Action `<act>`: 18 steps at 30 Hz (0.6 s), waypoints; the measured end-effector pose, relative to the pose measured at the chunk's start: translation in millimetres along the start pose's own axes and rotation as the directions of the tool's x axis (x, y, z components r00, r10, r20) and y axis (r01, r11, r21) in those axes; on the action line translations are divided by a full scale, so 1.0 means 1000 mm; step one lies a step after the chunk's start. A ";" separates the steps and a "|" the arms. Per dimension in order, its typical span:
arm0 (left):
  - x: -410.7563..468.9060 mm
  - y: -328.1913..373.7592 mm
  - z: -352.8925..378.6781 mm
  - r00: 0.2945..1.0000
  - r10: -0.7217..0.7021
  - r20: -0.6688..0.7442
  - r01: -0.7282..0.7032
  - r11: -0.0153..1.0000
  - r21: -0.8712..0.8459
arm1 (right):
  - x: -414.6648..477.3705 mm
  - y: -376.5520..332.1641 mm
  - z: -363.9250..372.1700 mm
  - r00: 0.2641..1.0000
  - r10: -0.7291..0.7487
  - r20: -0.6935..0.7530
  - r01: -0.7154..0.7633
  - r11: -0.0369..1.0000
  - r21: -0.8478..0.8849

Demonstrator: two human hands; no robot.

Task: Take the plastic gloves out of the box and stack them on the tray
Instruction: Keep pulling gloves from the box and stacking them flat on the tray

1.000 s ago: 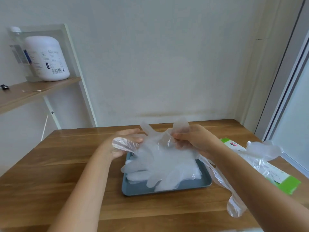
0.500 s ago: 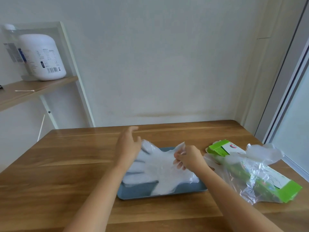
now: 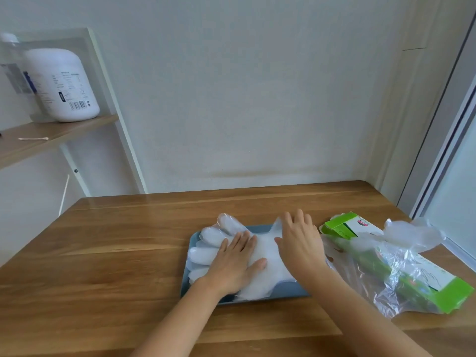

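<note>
Now, in the head view, my hands lie flat with fingers straight: left hand (image 3: 235, 261) and right hand (image 3: 298, 240) press on the plastic gloves (image 3: 208, 253) stacked in the blue tray (image 3: 291, 289), lower centre. Just right of it, the green box (image 3: 342, 225) lies on the worktop (image 3: 116, 253).

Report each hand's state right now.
Left hand: open, pressing flat on the gloves.
Right hand: open, fingers straight, laid on the same gloves.

Tray (image 3: 288, 292) on counter (image 3: 116, 266); gloves (image 3: 260, 256) stacked in tray, both hands on them; box (image 3: 401, 264) lies right of tray.
</note>
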State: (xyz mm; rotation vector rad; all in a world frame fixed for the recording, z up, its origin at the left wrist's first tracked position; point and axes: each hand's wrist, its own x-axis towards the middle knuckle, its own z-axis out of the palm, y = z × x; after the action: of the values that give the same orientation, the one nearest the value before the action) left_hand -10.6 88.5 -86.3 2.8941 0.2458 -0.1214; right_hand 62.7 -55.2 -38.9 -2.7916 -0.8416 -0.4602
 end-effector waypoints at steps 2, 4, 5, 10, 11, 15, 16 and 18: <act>0.001 0.001 -0.001 1.000 -0.005 0.009 0.004 1.000 0.029 | -0.006 -0.011 0.004 0.977 -0.176 -0.120 0.190 0.976 0.110; 0.000 0.001 -0.002 1.000 0.003 0.005 -0.004 0.997 0.073 | -0.012 -0.018 0.007 0.946 -0.306 0.107 0.236 0.875 0.423; -0.001 0.001 -0.002 1.000 0.005 0.002 -0.005 0.997 0.078 | -0.016 -0.019 0.009 0.895 -0.342 0.286 0.159 0.844 0.512; -0.002 -0.003 -0.005 0.998 -0.058 0.017 0.057 0.998 0.042 | -0.018 0.006 0.024 0.802 -0.294 0.519 0.095 0.922 0.374; -0.002 -0.003 -0.005 0.996 -0.093 0.018 0.093 0.995 0.024 | -0.018 0.013 0.027 0.804 -0.267 0.531 0.103 0.942 0.318; -0.008 -0.006 -0.007 0.974 -0.226 0.022 0.226 0.973 -0.041 | -0.022 0.020 0.021 0.787 -0.198 0.584 0.060 0.967 0.247; -0.010 -0.007 -0.009 0.972 -0.231 0.033 0.232 0.971 -0.058 | -0.021 0.020 0.014 0.779 -0.198 0.595 0.034 0.961 0.276; -0.012 -0.010 -0.012 0.974 -0.221 0.051 0.226 0.967 -0.121 | -0.021 0.023 -0.008 0.792 -0.233 0.565 0.030 0.938 0.345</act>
State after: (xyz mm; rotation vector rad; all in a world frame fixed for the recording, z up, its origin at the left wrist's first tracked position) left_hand -23.6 99.2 -75.7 2.7270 0.5532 -0.1909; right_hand 57.6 -86.9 -40.3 -2.5766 -1.1153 0.5513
